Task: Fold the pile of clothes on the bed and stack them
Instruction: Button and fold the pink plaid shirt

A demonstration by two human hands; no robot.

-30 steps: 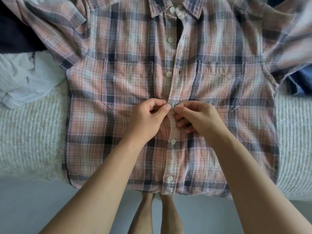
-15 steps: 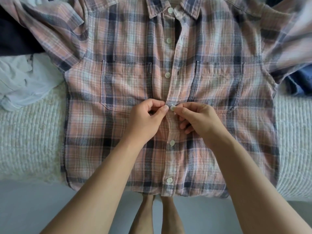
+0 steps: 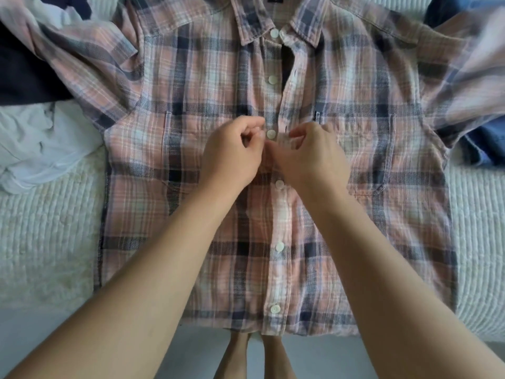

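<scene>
A pink, white and navy plaid shirt [image 3: 175, 214] lies flat, front up, on the bed, collar away from me and sleeves spread to both sides. Its lower three buttons are fastened; the placket gapes open above the chest. My left hand [image 3: 232, 157] has its fingers curled and pinches the button band just left of a white button [image 3: 271, 134] at pocket height. My right hand [image 3: 311, 157] pinches the opposite placket edge just right of that button. Both forearms cover part of the lower shirt front.
A white garment [image 3: 35, 143] and a dark navy one [image 3: 24, 75] lie crumpled at the left. Blue denim [image 3: 481, 143] lies under the right sleeve. The white quilted bed cover [image 3: 46, 242] shows on both sides. My bare feet [image 3: 237, 356] stand on the grey floor below the bed's edge.
Both hands have left the button they were working, which now sits fastened, and moved up the placket to the one above it.
</scene>
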